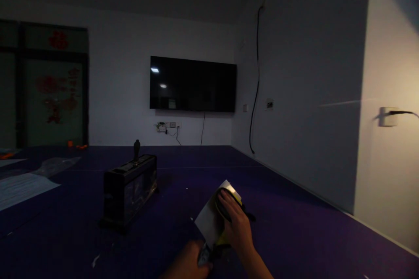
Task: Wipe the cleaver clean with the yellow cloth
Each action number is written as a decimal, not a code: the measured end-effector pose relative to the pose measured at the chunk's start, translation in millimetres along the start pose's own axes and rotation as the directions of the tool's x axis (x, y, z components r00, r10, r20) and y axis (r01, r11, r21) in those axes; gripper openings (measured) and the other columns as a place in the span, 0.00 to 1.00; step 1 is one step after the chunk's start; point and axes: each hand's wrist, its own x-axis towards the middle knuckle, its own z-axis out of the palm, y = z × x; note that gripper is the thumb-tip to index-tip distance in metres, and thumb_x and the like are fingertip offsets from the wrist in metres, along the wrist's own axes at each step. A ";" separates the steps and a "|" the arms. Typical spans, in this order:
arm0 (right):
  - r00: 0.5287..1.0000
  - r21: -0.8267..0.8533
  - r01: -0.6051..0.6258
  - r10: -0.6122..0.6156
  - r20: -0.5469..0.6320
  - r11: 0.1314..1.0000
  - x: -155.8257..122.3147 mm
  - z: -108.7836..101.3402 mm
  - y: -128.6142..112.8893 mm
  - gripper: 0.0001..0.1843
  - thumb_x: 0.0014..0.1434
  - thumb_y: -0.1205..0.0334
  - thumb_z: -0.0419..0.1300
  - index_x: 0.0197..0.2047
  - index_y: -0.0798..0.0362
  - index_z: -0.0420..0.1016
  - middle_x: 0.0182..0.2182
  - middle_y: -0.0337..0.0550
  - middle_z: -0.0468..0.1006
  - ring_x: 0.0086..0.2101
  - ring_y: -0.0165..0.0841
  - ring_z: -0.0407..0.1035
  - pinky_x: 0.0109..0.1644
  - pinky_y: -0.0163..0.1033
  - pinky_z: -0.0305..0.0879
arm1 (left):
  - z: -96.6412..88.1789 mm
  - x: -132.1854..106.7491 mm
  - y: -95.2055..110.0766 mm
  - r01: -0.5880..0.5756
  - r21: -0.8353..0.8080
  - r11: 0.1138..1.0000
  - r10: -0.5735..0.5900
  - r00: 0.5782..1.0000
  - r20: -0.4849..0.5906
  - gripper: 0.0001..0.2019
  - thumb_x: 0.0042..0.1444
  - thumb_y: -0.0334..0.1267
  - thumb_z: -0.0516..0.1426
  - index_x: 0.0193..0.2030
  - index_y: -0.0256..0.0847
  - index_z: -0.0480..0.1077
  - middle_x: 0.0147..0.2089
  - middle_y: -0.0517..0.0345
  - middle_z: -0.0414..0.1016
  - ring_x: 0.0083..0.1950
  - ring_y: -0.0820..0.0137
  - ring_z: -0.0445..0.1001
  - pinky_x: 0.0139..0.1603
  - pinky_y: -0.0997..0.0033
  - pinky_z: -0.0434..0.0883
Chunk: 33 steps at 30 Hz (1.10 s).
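Note:
Both of my hands are low in the dim view, over a purple floor (294,226). My right hand (238,229) lies with fingers curled over a yellow and black object (225,198) that rests on a pale flat plate (207,222). My left hand (186,266) is at the bottom edge, closed round the near end of the same tool. What the tool is I cannot make out in the dark.
A black box-like case (129,189) with a knob on top stands on the floor to the left ahead. A wall-mounted TV (193,83) hangs beyond it. Pale sheets (19,185) lie far left. A white wall corner with a plugged socket (388,116) is at right.

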 end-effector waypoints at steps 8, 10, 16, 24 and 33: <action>0.993 0.024 -0.068 0.070 -0.093 0.997 1.7 0.6 5.6 0.38 0.43 0.79 0.45 0.58 0.50 0.62 0.60 0.43 0.59 0.58 0.39 0.54 0.60 0.53 0.53 | -5.8 -7.2 9.9 0.081 0.069 0.994 -0.082 0.996 0.016 0.28 0.46 0.41 0.56 0.56 0.39 0.61 0.54 0.50 0.66 0.56 0.62 0.64 0.56 0.66 0.59; 0.993 0.034 -0.074 0.077 -0.093 0.997 0.6 2.9 6.1 0.38 0.43 0.79 0.45 0.58 0.50 0.62 0.60 0.43 0.59 0.58 0.39 0.54 0.60 0.53 0.53 | -6.2 -7.4 10.7 0.091 0.073 0.993 -0.092 0.996 0.015 0.27 0.46 0.40 0.56 0.56 0.39 0.62 0.54 0.50 0.67 0.55 0.63 0.64 0.56 0.67 0.59; 1.000 0.074 -0.031 0.031 0.005 0.997 -5.1 9.2 -1.1 0.40 0.39 0.80 0.45 0.57 0.49 0.64 0.58 0.43 0.62 0.58 0.38 0.55 0.60 0.53 0.53 | -4.1 -3.0 6.9 0.019 -0.022 1.000 -0.019 1.000 0.022 0.21 0.46 0.35 0.57 0.50 0.40 0.67 0.48 0.55 0.72 0.50 0.65 0.68 0.51 0.69 0.63; 0.973 0.121 0.043 -0.069 0.222 0.992 -11.0 17.9 -22.9 0.42 0.35 0.80 0.47 0.55 0.49 0.66 0.57 0.43 0.64 0.57 0.39 0.56 0.59 0.51 0.56 | -4.8 -1.0 17.9 -0.111 -0.216 0.970 0.114 0.994 0.001 0.14 0.43 0.23 0.52 0.36 0.38 0.72 0.39 0.59 0.77 0.42 0.70 0.73 0.41 0.76 0.66; 0.984 0.092 0.003 -0.019 0.180 0.996 -6.3 10.5 -21.6 0.44 0.32 0.80 0.45 0.55 0.47 0.67 0.57 0.39 0.64 0.57 0.37 0.56 0.60 0.49 0.56 | -9.6 -4.9 21.5 -0.120 -0.097 0.988 0.122 0.992 0.016 0.15 0.43 0.27 0.54 0.41 0.38 0.72 0.40 0.59 0.76 0.43 0.68 0.72 0.43 0.74 0.66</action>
